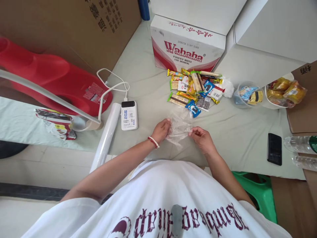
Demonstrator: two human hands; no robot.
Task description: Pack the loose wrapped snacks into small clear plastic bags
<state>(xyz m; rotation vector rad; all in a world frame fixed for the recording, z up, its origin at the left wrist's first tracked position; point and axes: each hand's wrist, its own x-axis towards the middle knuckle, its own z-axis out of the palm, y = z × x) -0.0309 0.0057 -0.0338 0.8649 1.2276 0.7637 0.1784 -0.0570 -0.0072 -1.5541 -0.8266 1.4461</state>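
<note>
Between my two hands a thin clear plastic bag (178,130) is stretched, crumpled and see-through, just above the table's front part. My left hand (161,130), with a red and white bead bracelet at the wrist, pinches its left side. Its right edge is gripped by the closed fingers of my right hand (201,138). Just beyond the bag lies a pile of wrapped snacks (195,86) in yellow, green, white and blue packets. A blue snack packet (193,108) is the nearest of them to the bag.
Behind the snacks stands a Wahaha carton (187,46). A power bank (129,115) with a white cable and a plastic film roll (106,137) lie left. Rightward are a clear tub (248,95), a white snack bucket (274,98), a phone (274,149) and plastic bottles (300,144).
</note>
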